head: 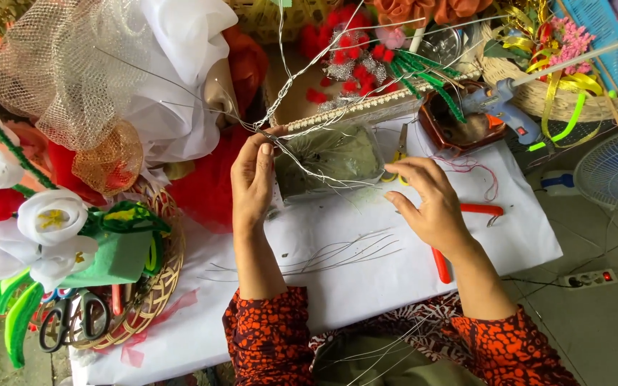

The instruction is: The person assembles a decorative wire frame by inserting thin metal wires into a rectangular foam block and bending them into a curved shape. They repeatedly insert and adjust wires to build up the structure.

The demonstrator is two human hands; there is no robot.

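Thin silver wires (302,107) bunched and pinched at one point in the left hand (253,179), just above the clear bag of green moss (330,161); loose ends fanning up and over that bag. Right hand (430,204) half open, fingers spread, holding nothing, just right of the bag. More cut wires (337,254) lying flat on the white surface (509,243) below the bag. Red-handled pliers (459,236) partly under the right hand. Probably light, springy, slippery, sharp-tipped; best gripped at the gathered point.
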